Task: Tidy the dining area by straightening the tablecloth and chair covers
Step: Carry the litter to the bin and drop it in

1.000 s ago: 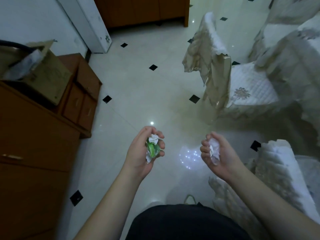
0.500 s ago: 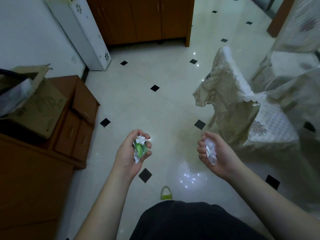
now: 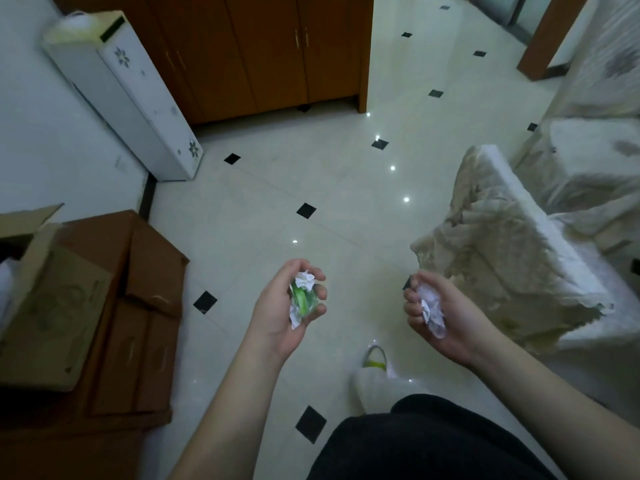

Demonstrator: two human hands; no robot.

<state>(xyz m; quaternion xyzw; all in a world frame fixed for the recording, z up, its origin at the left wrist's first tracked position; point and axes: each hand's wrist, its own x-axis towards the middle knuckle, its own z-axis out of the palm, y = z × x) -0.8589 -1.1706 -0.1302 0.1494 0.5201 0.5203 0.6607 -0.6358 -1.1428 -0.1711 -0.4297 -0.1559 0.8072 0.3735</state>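
Since a second ago the view has lifted and swung toward 11 o'clock: the cabinet (image 3: 263,53) and white unit (image 3: 138,98) now show fuller at 12 o'clock, the covered chair (image 3: 512,258) has slid toward 3 o'clock, and a shoe (image 3: 374,372) appears at 6 o'clock.

The room was dim, with a cool greenish cast. Small white points of glare dotted the glossy cream floor tiles (image 3: 277,209), reflecting overhead lights. The dark brown wooden cabinet (image 3: 263,50) fell into shadow. Wide-angle distortion bent lines near the edges, and the draped cream chair cover (image 3: 512,258) looked soft with motion blur.
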